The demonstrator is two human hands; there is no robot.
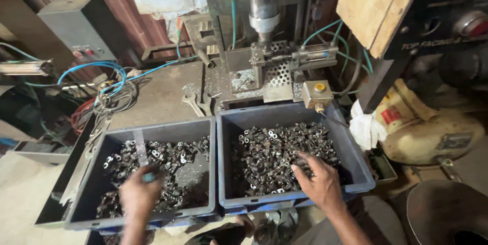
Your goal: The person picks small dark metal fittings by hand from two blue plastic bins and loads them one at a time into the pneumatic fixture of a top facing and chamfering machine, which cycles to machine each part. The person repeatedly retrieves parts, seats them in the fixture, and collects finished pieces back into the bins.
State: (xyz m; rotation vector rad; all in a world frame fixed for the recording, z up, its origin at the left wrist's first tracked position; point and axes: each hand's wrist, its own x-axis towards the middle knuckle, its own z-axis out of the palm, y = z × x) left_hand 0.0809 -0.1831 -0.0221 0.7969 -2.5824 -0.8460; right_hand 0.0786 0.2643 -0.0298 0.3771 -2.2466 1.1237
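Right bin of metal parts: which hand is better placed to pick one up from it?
Probably the right hand: its fingers already rest on the metal parts in the right bin. The left hand is over the left bin.

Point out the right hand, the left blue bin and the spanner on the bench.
right hand point(321, 184): head view, back of the hand.
left blue bin point(152, 130): head view, far rim.
spanner point(193, 103): head view, its shaft.

Two grey bins point(219, 138) sit touching, side walls shared, no gap between. Both open on top, reachable from above. Behind them wrenches point(197, 103) lie on the bench point(157, 92); the drill-press fixture point(277, 69) and yellow-capped block point(317, 94) crowd the right bin's back edge.
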